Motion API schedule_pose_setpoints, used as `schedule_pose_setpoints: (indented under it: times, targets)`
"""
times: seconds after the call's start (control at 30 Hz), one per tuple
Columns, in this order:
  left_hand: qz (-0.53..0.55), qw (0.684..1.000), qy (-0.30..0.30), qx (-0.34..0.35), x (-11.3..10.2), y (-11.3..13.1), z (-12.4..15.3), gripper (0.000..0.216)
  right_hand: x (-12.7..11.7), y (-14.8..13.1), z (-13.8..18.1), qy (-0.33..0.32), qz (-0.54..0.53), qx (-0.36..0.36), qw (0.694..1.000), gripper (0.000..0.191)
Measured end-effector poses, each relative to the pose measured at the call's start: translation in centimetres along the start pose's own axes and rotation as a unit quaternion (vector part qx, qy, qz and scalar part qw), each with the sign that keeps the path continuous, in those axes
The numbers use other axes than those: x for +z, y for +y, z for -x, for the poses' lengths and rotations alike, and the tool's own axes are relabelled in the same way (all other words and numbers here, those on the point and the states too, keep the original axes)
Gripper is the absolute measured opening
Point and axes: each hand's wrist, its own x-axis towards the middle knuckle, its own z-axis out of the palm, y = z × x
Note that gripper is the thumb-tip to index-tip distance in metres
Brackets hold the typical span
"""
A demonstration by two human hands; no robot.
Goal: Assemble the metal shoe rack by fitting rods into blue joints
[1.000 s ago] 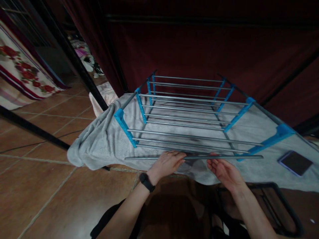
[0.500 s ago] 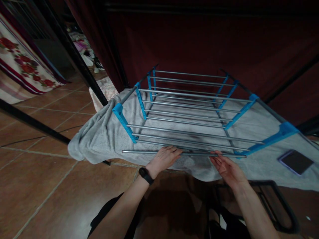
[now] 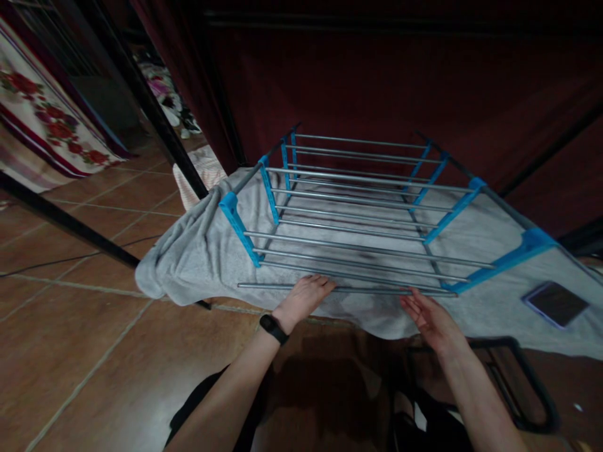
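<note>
A loose metal rod (image 3: 367,290) lies level along the front of the grey blanket, beside a shoe rack (image 3: 377,254) of metal rods and blue plastic brackets. My left hand (image 3: 306,296), with a black band on its wrist, is closed over the rod left of its middle, palm down. Nearer the rod's right end, my right hand (image 3: 426,316) pinches it between thumb and fingertips, its other fingers loosely curled with the palm turned up. The rack rests on its side on the blanket, its blue brackets (image 3: 240,229) upright at the left and slanting at the right.
The grey blanket (image 3: 193,263) covers a low bed with black metal posts (image 3: 164,138). A dark phone (image 3: 556,304) lies at the right. Below it stands a black metal frame (image 3: 532,383). A dark red curtain (image 3: 377,81) hangs behind, and a cable (image 3: 80,257) crosses the tiled floor.
My left hand has slid slightly left along the rod. A second rod that showed between my hands close behind it is no longer distinct. The view has shifted a little.
</note>
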Motion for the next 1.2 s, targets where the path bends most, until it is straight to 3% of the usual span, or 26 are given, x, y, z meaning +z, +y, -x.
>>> schedule_pose_setpoints:
  times: [0.47,0.83,1.2]
  targets:
    - [-0.015,0.999,-0.011,-0.045,-0.8,-1.7,1.0,0.025,-1.9,-1.0,-1.7,0.059,-0.007,0.006,0.998,0.009]
    - [0.005,0.996,-0.012,-0.09,-1.1,-2.6,1.1,0.024,-2.3,-1.5,-2.2,0.069,-0.027,0.0,0.997,0.011]
    - [-0.001,0.997,-0.014,-0.081,-1.2,-2.5,0.9,0.02,-3.0,-1.3,-2.9,0.095,-0.001,0.003,0.996,0.009]
